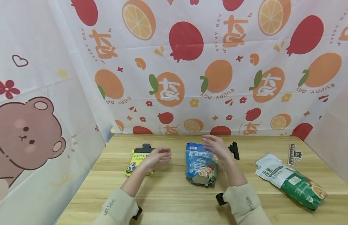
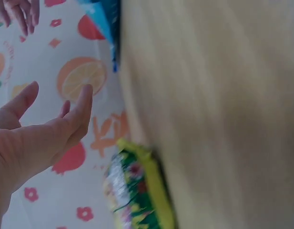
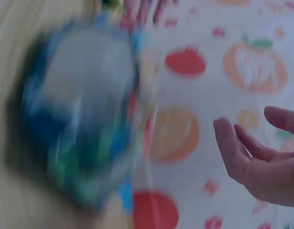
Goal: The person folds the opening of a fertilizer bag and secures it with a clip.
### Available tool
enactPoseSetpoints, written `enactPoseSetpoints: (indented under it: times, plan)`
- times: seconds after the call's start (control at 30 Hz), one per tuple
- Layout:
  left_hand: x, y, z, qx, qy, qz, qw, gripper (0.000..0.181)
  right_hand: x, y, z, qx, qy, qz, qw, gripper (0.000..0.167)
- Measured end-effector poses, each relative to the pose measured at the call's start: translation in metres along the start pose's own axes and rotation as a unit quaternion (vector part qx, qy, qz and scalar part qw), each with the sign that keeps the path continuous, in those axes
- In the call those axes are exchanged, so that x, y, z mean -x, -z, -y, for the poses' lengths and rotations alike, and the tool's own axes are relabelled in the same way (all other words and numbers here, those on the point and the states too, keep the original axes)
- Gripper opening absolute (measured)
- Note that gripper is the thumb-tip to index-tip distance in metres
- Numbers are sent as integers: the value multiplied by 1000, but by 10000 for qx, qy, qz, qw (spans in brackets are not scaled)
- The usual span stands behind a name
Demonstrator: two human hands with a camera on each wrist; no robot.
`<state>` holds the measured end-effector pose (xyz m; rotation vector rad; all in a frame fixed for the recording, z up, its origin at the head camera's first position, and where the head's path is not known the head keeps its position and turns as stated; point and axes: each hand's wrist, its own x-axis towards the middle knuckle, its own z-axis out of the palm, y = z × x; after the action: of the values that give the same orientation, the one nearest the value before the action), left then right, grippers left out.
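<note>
My left hand (image 1: pixel 156 159) hovers beside a small yellow snack bag (image 1: pixel 135 161) that has a black clip (image 1: pixel 145 148) across its top. Loosely extended fingers and nothing held show in the left wrist view, where the same hand (image 2: pixel 46 138) is apart from the yellow bag (image 2: pixel 142 191). A blue snack bag (image 1: pixel 200 162) lies between the hands on the table. My right hand (image 1: pixel 218 149) is raised over that bag's right edge, overlapping it in the head view. The right wrist view shows this hand (image 3: pixel 261 167) with relaxed fingers, away from the blurred blue bag (image 3: pixel 85 114).
A loose black clip (image 1: pixel 234 150) lies just right of the right hand. Farther right are a green and white bag (image 1: pixel 291 181) and a clip on a whitish striped piece (image 1: pixel 294 154). A fruit-print curtain (image 1: pixel 188 78) hangs behind the wooden table (image 1: pixel 168 203).
</note>
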<state>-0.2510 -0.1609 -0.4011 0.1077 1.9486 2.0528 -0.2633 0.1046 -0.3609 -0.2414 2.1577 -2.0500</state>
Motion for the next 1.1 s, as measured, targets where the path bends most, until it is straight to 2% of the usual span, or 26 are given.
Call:
enactPoseSetpoints:
  times: [0.13,0.2,0.3,0.37,0.53,0.77,1.1]
  plan:
    - [-5,-7,14,47,306,95,9995,47,-4,35,-17,413,-255,-464,9977,42]
    - [-6,-11,19,132,412,153,9989,48,-6,47,-27,405,-462,-564,9965,44]
    - [-9,-19,21,194,516,153,9984,49,-8,60,-41,252,-801,-544,9950,47]
    - [-11,-26,20,241,607,32,9979,49,-9,64,-49,150,-987,-471,9939,48]
    - [-20,-45,23,380,890,-217,9951,43,-11,69,-63,14,-1357,-420,9899,47]
    - [-27,-60,30,393,1154,-382,9918,27,-17,65,-73,75,-1483,-390,9881,45]
    - [-25,-70,31,-92,1268,-425,9910,46,-24,57,-78,431,-1552,-383,9862,45]
